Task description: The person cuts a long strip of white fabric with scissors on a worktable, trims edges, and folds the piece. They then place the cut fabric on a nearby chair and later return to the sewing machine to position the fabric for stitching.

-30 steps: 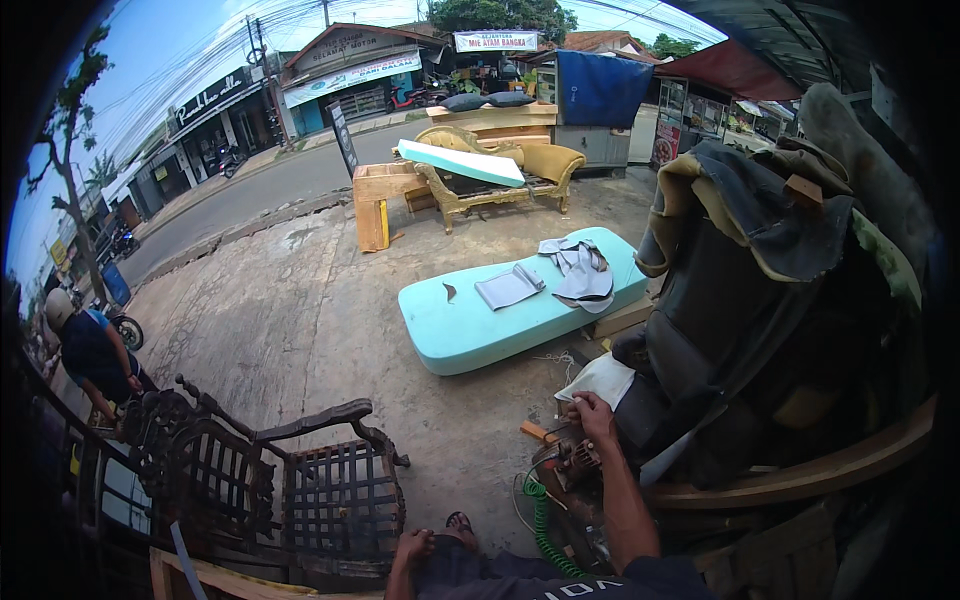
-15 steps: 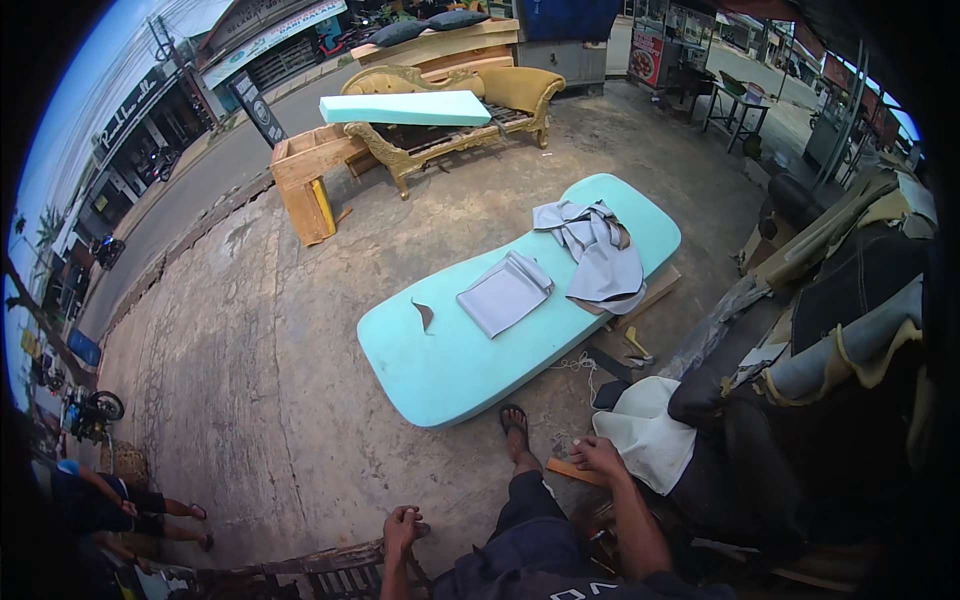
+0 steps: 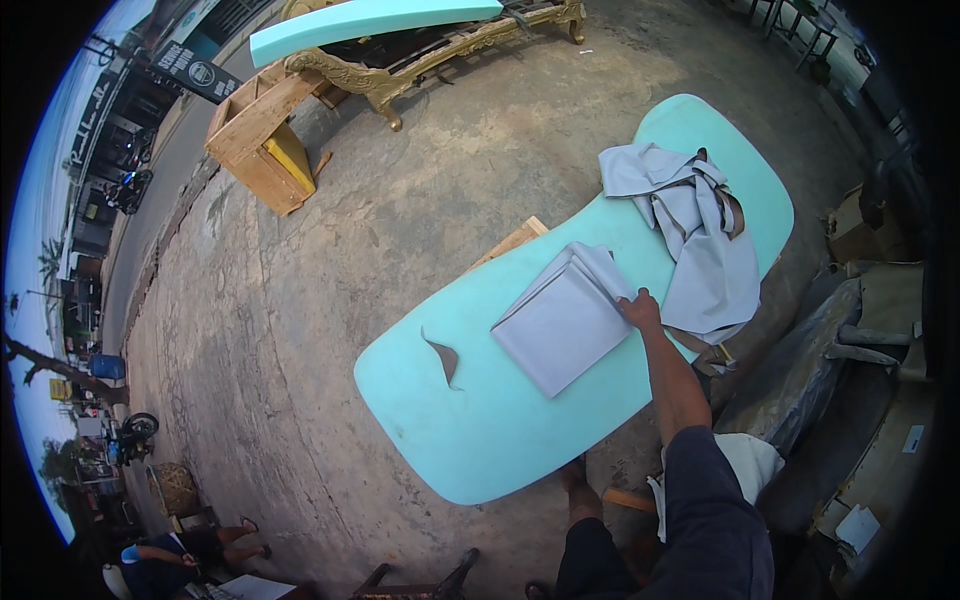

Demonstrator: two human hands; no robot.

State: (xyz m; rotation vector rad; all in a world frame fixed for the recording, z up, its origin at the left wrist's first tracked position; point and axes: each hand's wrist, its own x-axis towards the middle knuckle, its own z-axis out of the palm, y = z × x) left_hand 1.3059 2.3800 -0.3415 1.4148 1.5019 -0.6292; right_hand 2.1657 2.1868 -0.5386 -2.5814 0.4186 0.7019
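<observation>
A long turquoise foam pad [image 3: 520,440] with rounded ends lies before me. On its middle rests a folded piece of grey upholstery fabric [image 3: 565,330]. My right hand [image 3: 640,308] reaches across the pad, its fingers closed on the right edge of that folded piece. Just beyond the hand is a loose, crumpled heap of grey fabric [image 3: 715,275] with brownish undersides showing. A small dark curved scrap [image 3: 444,360] lies flat on the left part of the pad. My left hand is out of the picture.
A carved gold sofa frame [image 3: 400,85] stands at the back with another foam slab [image 3: 370,25] on it, beside a wooden frame [image 3: 262,145]. White material [image 3: 750,465] and upholstery pieces crowd the right. Another person [image 3: 185,555] is at lower left, near a wooden chair [image 3: 425,580].
I have moved closer to the foam pad. My right hand has gone from beside my body to the folded fabric and taken its edge. My left hand has left the view.
</observation>
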